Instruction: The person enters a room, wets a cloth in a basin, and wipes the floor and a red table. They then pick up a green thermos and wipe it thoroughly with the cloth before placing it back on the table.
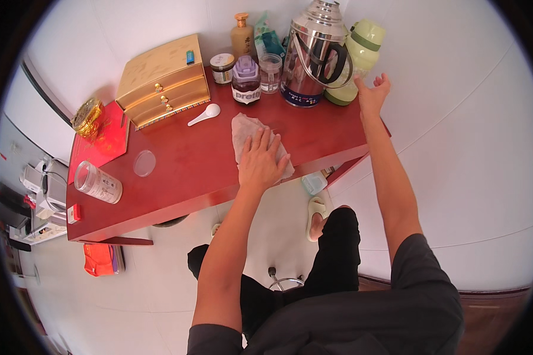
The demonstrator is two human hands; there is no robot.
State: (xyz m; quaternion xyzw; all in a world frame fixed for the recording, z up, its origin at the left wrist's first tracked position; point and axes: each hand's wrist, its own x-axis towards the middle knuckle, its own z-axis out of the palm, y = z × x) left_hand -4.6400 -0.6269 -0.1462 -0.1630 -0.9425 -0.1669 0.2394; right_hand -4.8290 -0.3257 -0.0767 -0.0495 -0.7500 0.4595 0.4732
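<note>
My left hand (262,159) lies flat, palm down and fingers spread, on a pale folded cloth (244,125) on the red wooden table (182,168). My right hand (374,91) is raised beside the light-green vacuum flask (366,51), fingers apart; whether it touches the flask cannot be told. Left of that flask stands a steel thermos jug (313,49) with a black handle. A jar with a purple lid (246,80) and a clear glass jar (270,73) stand beside the jug. A white plastic spoon (206,113) rests left of the cloth.
A gold drawer box (160,75) stands at the back, near a tan bottle (242,35) and a small dark jar (222,69). On the left are a golden bowl (89,117), a clear plastic canister (98,182) and a round lid (145,163). A white wall borders the right.
</note>
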